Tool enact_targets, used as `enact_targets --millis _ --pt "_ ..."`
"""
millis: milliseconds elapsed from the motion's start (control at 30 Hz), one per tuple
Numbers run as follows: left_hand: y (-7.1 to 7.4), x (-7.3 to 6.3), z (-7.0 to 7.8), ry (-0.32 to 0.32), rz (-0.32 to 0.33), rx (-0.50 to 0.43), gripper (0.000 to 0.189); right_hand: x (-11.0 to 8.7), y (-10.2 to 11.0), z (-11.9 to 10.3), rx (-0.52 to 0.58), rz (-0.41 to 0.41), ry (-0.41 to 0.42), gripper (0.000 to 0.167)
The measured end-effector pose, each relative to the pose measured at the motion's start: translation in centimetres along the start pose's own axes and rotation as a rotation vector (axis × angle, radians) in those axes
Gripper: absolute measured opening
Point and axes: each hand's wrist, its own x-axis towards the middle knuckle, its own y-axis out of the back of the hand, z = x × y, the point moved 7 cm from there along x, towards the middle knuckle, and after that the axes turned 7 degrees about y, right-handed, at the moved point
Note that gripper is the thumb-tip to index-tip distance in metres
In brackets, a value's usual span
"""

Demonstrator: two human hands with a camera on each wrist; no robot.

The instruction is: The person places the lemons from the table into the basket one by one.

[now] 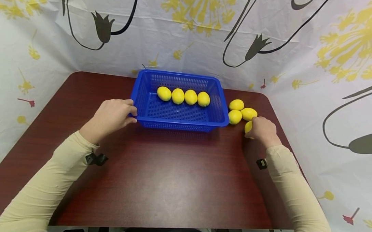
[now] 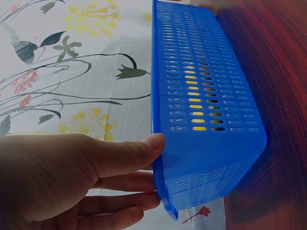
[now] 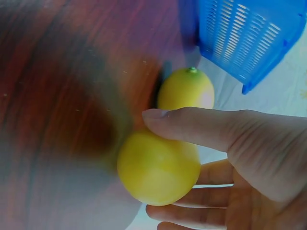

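Note:
A blue plastic basket (image 1: 177, 125) stands at the far side of the table, with several yellow lemons (image 1: 178, 96) in a row inside it. My left hand (image 1: 112, 115) pinches the basket's left rim; in the left wrist view the thumb lies on the near face and the fingers behind the rim (image 2: 157, 96). To the right of the basket, my right hand (image 1: 263, 130) holds a lemon (image 3: 158, 167) between thumb and fingers, low by the tabletop. Three other lemons (image 1: 235, 117) lie close together between that hand and the basket.
The dark red wooden table (image 1: 171, 183) runs under everything. A white patterned cloth (image 1: 189, 34) hangs behind the table and along its sides. The basket's right wall (image 3: 240, 36) is near the loose lemons.

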Motion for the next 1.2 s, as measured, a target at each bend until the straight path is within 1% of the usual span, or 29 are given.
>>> enact_targets --millis 233,400,633,833,933,1033,1100,1133,1200 --pt "0.0 0.0 0.0 -0.002 0.0 0.003 0.013 0.0 2.3 -0.5 0.014 0.007 0.024 0.044" --pt "-0.1 0.0 0.0 -0.001 -0.005 0.005 0.013 0.5 4.4 -0.9 0.025 0.023 0.061 0.048" --pt "-0.1 0.0 0.0 -0.002 -0.005 0.003 0.013 1.3 7.6 -1.3 0.045 0.05 0.078 0.045" --pt "-0.2 0.0 0.0 -0.003 -0.003 -0.002 0.013 1.3 10.9 -1.8 0.016 0.075 0.081 0.039" --pt "-0.2 0.0 0.0 0.001 -0.008 -0.005 0.013 1.1 12.2 -2.2 -0.012 0.074 0.073 0.041" --pt "-0.2 0.0 -0.1 0.004 -0.011 -0.004 0.013 1.0 12.9 -2.6 -0.031 0.06 0.084 0.052" --pt "-0.2 0.0 0.0 0.002 -0.008 -0.002 0.013 0.9 13.2 -2.8 -0.039 0.06 0.091 0.056" --pt "-0.1 0.0 0.0 0.0 -0.005 -0.001 0.013 0.9 13.3 -2.9 -0.038 0.064 0.093 0.055" --pt "0.0 0.0 0.0 -0.002 -0.002 -0.003 0.013 0.9 13.4 -3.0 -0.036 0.079 0.093 0.047"
